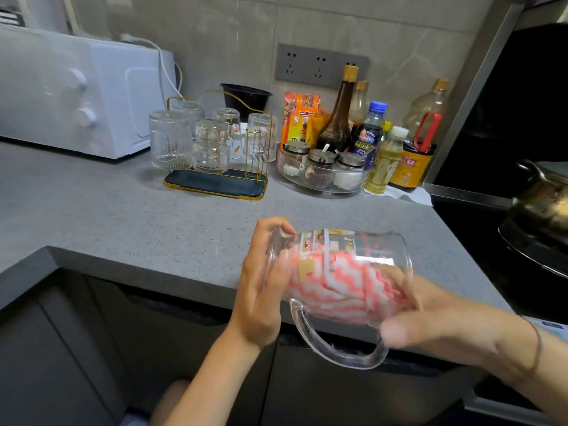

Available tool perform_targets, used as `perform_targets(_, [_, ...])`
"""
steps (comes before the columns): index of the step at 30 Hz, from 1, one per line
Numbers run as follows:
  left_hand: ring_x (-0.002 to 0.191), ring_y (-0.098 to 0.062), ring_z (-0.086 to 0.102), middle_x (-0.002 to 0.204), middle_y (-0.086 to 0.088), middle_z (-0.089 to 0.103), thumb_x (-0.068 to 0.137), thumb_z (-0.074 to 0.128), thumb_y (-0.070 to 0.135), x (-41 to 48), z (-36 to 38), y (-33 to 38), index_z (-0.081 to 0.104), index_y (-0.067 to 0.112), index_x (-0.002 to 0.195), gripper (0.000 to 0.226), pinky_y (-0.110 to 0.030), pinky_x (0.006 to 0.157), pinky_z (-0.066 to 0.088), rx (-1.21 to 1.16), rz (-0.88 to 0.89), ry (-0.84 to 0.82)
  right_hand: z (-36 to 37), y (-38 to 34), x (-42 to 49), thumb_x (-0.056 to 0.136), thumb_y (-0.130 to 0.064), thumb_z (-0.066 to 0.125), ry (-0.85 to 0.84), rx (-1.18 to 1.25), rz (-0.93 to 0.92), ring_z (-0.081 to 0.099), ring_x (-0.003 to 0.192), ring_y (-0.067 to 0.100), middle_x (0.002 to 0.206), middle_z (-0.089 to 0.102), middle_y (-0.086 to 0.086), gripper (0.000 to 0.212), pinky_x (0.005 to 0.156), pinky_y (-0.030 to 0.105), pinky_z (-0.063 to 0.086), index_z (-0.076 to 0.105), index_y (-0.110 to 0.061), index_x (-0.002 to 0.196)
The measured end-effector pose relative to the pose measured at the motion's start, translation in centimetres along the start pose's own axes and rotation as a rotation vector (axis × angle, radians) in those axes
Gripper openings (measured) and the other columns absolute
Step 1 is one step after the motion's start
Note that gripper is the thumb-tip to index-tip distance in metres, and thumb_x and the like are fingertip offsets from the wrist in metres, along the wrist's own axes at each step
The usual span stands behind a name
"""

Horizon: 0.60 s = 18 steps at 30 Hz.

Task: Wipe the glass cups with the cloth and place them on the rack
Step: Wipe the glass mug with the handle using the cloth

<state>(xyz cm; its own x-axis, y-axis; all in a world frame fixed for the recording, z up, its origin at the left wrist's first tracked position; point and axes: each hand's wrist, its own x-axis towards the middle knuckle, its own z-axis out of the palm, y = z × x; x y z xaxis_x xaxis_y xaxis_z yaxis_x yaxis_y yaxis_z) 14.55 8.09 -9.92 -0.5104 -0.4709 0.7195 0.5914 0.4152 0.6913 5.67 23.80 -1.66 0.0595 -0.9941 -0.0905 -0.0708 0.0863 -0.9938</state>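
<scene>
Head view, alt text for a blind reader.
Left hand holds a clear handled glass mug sideways by a grey counter; right hand pushes a pink striped cloth inside. Upturned glasses sit on a gold wire rack behind.

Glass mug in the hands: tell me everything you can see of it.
The glass mug is clear, with printed decals on its wall and a loop handle pointing down. It is held on its side, slightly tilted, above the countertop edge, mouth to the right. The left hand grips its base; the blurred right hand has fingers in the mouth, with a pink-and-white cloth stuffed inside.
</scene>
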Motion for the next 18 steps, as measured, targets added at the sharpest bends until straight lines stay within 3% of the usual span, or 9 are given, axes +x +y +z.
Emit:
perform_targets(1, [0.077, -0.019, 0.051, 0.09, 0.003, 0.048, 0.09, 0.037, 0.033, 0.2, 0.0, 0.1, 0.044, 0.012, 0.106, 0.027, -0.038, 0.068, 0.045, 0.034, 0.031, -0.02, 0.0, 0.0, 0.1, 0.077, -0.024, 0.075, 0.038, 0.054, 0.0, 0.06, 0.118, 0.017, 0.124, 0.065, 0.004, 0.049, 0.097, 0.02, 0.044, 0.061, -0.017, 0.123])
perform_targets(3, [0.076, -0.008, 0.053, 0.09, 0.008, 0.05, 0.095, 0.038, 0.049, 0.3, 0.0, 0.4, 0.042, 0.014, 0.109, 0.037, -0.034, 0.065, 0.047, 0.061, 0.052, -0.045, 0.0, 0.3, 0.4, 0.076, -0.024, 0.069, 0.137, 0.094, -0.003, 0.069, 0.094, 0.005, 0.101, 0.074, -0.004, 0.027, 0.08, 0.011, 0.049, 0.074, -0.028, 0.102])
perform_targets(5, [0.082, -0.003, 0.06, 0.095, 0.014, 0.057, 0.092, 0.035, 0.065, 0.3, 0.0, 0.5, 0.043, 0.02, 0.115, 0.052, -0.03, 0.067, 0.053, 0.017, -0.023, -0.078, 0.1, 0.3, 0.5, 0.069, -0.021, 0.066, 0.233, 0.112, -0.011, 0.071, 0.089, 0.006, 0.097, 0.075, -0.003, 0.026, 0.073, 0.01, 0.05, 0.077, -0.027, 0.091])
perform_targets(8, [0.101, -0.007, 0.067, 0.113, 0.025, 0.063, 0.075, 0.042, 0.081, 0.5, -0.2, 1.0, 0.042, 0.042, 0.128, 0.066, -0.031, 0.083, 0.056, -0.051, -0.314, -0.15, -0.8, 0.4, 0.8, 0.071, -0.014, 0.064, 0.288, 0.127, 0.018, 0.07, 0.097, 0.018, 0.106, 0.073, 0.008, 0.03, 0.079, 0.018, 0.054, 0.073, -0.011, 0.1])
perform_targets(11, [0.111, -0.001, 0.06, 0.126, 0.029, 0.056, 0.07, 0.037, 0.087, 0.6, -0.7, 1.6, 0.033, 0.064, 0.13, 0.065, -0.026, 0.073, 0.057, -0.118, -0.627, -0.187, -1.6, 0.4, 1.0, 0.082, -0.01, 0.068, 0.31, -0.107, 0.048, 0.068, 0.102, 0.017, 0.107, 0.073, 0.003, 0.022, 0.085, 0.018, 0.052, 0.073, -0.011, 0.103])
perform_targets(14, [0.098, -0.008, 0.066, 0.118, 0.012, 0.065, 0.074, 0.022, 0.075, 0.5, -0.3, 1.9, 0.046, 0.048, 0.125, 0.063, -0.035, 0.066, 0.06, -0.171, -0.856, -0.201, -1.6, 0.8, 1.4, 0.087, -0.01, 0.063, 0.307, -0.296, 0.097, 0.067, 0.103, 0.015, 0.11, 0.072, 0.0, 0.027, 0.089, 0.021, 0.05, 0.063, -0.011, 0.113])
perform_targets(16, [0.085, -0.008, 0.07, 0.099, 0.003, 0.075, 0.077, 0.016, 0.073, 0.1, 0.4, 0.9, 0.062, 0.033, 0.115, 0.072, -0.026, 0.062, 0.057, -0.135, -0.882, -0.128, -1.4, 1.2, 1.7, 0.087, -0.004, 0.062, 0.304, -0.289, 0.099, 0.068, 0.101, 0.016, 0.108, 0.072, 0.001, 0.026, 0.088, 0.021, 0.051, 0.063, -0.009, 0.112])
perform_targets(18, [0.081, -0.012, 0.07, 0.098, -0.004, 0.074, 0.075, 0.016, 0.074, -0.1, 1.2, 0.0, 0.06, 0.024, 0.121, 0.081, -0.017, 0.052, 0.049, -0.052, -0.832, 0.016, -1.1, 1.3, 2.0, 0.083, 0.005, 0.063, 0.332, -0.221, 0.097, 0.07, 0.092, 0.01, 0.097, 0.075, -0.002, 0.025, 0.08, 0.016, 0.052, 0.065, -0.012, 0.102])
